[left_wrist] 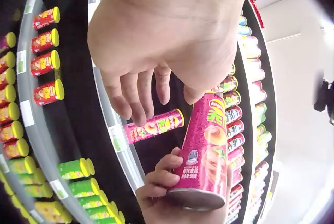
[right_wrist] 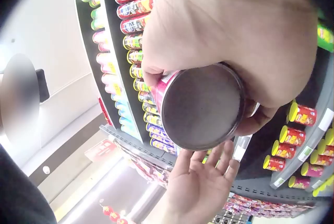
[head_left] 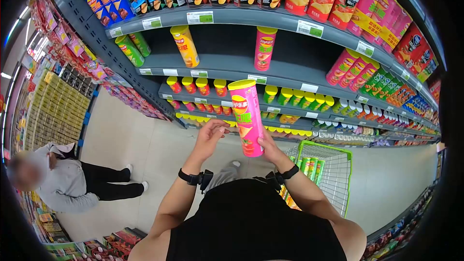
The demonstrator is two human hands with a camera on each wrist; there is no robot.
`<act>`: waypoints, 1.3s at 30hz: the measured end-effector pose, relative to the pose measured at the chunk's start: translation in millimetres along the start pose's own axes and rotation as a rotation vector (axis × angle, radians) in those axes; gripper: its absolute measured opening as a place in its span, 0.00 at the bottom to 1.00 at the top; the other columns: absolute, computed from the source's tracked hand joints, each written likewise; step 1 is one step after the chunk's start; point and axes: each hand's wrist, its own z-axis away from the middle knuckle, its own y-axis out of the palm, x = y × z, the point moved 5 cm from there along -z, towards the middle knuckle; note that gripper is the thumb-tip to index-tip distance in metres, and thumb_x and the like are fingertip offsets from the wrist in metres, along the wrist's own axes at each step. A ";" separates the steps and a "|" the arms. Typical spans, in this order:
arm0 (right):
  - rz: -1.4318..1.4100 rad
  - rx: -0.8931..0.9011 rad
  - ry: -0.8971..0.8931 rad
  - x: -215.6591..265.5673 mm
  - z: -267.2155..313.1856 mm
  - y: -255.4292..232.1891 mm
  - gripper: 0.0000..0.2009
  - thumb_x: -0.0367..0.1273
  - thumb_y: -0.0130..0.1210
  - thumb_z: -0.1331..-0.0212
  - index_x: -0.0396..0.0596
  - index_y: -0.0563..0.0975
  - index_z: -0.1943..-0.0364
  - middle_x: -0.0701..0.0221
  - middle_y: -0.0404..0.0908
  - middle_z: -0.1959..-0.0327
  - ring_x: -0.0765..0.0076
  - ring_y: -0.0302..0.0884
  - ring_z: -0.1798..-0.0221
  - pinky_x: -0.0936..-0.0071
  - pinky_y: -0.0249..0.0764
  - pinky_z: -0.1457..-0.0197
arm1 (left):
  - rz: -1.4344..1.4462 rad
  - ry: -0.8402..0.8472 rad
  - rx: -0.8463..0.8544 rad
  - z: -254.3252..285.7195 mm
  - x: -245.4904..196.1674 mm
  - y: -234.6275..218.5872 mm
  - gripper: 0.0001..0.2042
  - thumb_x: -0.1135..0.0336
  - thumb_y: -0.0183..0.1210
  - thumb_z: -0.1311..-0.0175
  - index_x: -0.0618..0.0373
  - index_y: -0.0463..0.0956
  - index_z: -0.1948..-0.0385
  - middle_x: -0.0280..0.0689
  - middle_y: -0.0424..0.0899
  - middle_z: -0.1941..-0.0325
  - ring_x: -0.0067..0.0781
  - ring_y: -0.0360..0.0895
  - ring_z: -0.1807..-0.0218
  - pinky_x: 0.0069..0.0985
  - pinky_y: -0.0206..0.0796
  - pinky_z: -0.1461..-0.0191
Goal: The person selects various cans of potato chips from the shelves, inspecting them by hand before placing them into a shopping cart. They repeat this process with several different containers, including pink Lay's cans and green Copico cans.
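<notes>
A pink chip canister [head_left: 246,121] with a yellow lid stands nearly upright before the chest in the head view. My right hand [head_left: 271,151] grips it low on its right side, fingers curled round the tube. Its bare metal base [right_wrist: 202,106] faces the right wrist camera. Just left of the canister, my left hand [head_left: 210,140] holds nothing, its fingers loosely bent. From the left wrist, that hand [left_wrist: 167,41] hangs over the canister's lid end, covering part of it. Behind, another pink canister [head_left: 266,48] stands alone on the shelf.
Curved grey shelves [head_left: 222,63] of chip canisters fill the front. A yellow canister [head_left: 185,46] stands on the same level. Close on the right is a green-rimmed wire cart [head_left: 349,174] with green canisters inside. A person in a grey top [head_left: 67,179] stands in the left aisle.
</notes>
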 end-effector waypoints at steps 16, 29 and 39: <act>0.672 -0.136 0.093 11.0 9.7 15.5 0.37 0.33 0.73 0.48 0.42 0.64 0.36 0.66 0.70 0.42 0.69 0.69 0.37 0.68 0.66 0.33 | 0.105 0.110 -0.081 -21.6 -14.5 -19.7 0.19 0.62 0.53 0.25 0.61 0.67 0.38 0.38 0.79 0.42 0.24 0.77 0.48 0.24 0.71 0.50; 1.210 -0.199 -0.097 21.8 -27.6 23.6 0.41 0.37 0.75 0.56 0.41 0.67 0.36 0.53 0.74 0.42 0.46 0.71 0.40 0.58 0.67 0.34 | 0.252 0.084 -0.188 -34.5 3.0 -30.1 0.27 0.68 0.62 0.32 0.63 0.63 0.33 0.39 0.74 0.35 0.30 0.71 0.34 0.28 0.63 0.31; 1.084 -0.111 -0.004 26.0 -45.9 11.3 0.41 0.36 0.75 0.55 0.40 0.67 0.34 0.57 0.75 0.42 0.54 0.71 0.37 0.61 0.65 0.31 | 0.280 0.105 -0.122 -64.9 17.0 -39.4 0.26 0.60 0.63 0.32 0.63 0.68 0.36 0.39 0.77 0.38 0.29 0.73 0.37 0.27 0.64 0.33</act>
